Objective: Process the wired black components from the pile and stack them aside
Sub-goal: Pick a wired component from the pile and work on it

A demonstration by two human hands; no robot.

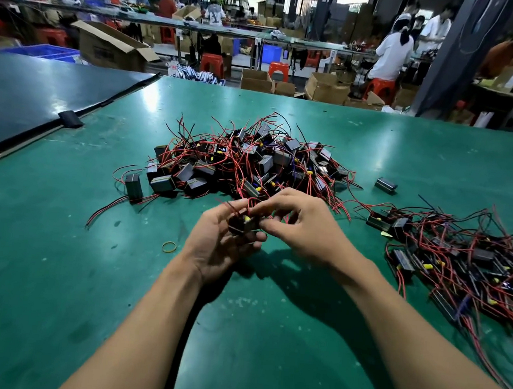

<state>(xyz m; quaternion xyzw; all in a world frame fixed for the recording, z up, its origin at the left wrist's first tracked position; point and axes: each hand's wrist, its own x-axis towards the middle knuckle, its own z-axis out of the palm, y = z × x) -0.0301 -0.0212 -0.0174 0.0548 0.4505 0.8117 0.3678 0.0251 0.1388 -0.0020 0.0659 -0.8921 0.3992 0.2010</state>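
One black component (242,226), yellow tip up, is held above the green table (56,270), just in front of the pile (252,159). Left hand (223,244) cradles it, fingers curled round; right hand (302,226) pinches at its top. Second heap (466,265) lies right. Rubber band (169,247) lies beside the left wrist.

the component (241,225) is mostly buried between the left hand (222,247) and right hand (302,226), blurry too. stack (465,271) on the right runs off the edge.
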